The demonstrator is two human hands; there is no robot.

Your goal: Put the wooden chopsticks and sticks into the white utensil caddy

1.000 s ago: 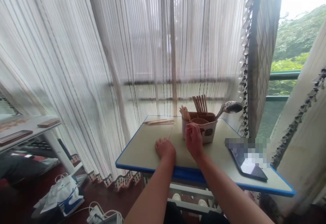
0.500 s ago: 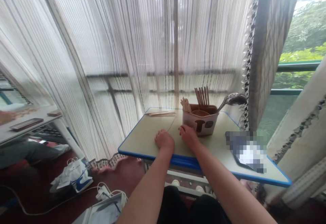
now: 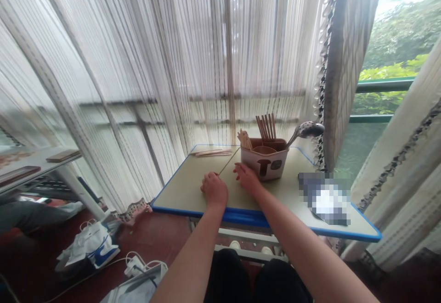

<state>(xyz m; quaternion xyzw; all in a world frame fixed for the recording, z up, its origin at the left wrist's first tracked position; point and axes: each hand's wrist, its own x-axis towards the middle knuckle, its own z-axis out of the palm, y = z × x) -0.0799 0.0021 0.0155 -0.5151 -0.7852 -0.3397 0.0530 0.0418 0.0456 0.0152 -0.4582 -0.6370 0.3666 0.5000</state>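
Note:
My left hand point(image 3: 214, 189) rests on the table point(image 3: 186, 186) with its fingers curled, closed around a thin brown chopstick point(image 3: 229, 161). The chopstick slants away from the fist towards the back edge. Just right of it lies my right hand point(image 3: 247, 177), its fingers loosely bent and apart, with nothing visible in them. Close behind the right hand stands a white and brown utensil holder point(image 3: 277, 171). It contains dark brown chopsticks point(image 3: 266, 127), a cluster of pale sticks point(image 3: 244, 139) and a slotted metal spoon point(image 3: 310, 130). Several pale chopsticks point(image 3: 212, 153) lie at the back left.
A blurred flat object point(image 3: 325, 199) lies at the table's right. Sheer curtains point(image 3: 155, 64) hang right behind the table. Another table point(image 3: 51, 165) stands far left, with a person's leg point(image 3: 41, 218) below it. Bags point(image 3: 89, 245) and a cable adapter point(image 3: 134, 265) are on the floor.
The view has shifted to the right, so things appear further left. The chopstick at my left hand shows longer and clearer. Both hands stay low on the table.

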